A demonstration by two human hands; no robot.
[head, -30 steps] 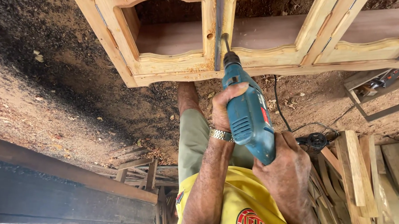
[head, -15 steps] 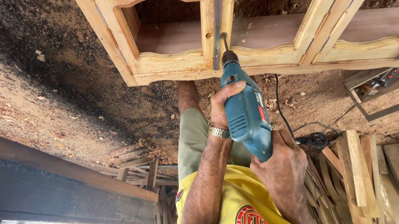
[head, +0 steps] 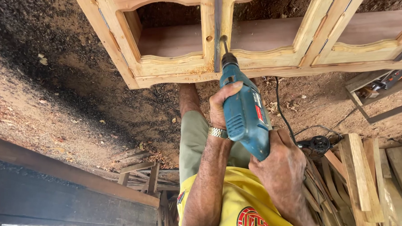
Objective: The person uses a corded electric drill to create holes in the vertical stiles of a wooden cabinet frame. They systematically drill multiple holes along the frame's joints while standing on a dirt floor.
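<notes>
Both hands grasp a blue electric drill (head: pixel 244 116): the left hand (head: pixel 222 105) wraps around its body near the front, and the right hand (head: pixel 280 163) is clenched on the grip at the rear. Just beyond the drill lies a pale wooden cabinet frame (head: pixel 172 67) on the dirt ground (head: pixel 53 87), and the drill's bit (head: pixel 225 45) points at the frame's middle upright, beside a small drilled hole (head: pixel 208 38). Right of the drill, scrap wood strips (head: pixel 359 174) are piled. A metal wristwatch (head: pixel 218 133) circles the left wrist, just behind the drill.
</notes>
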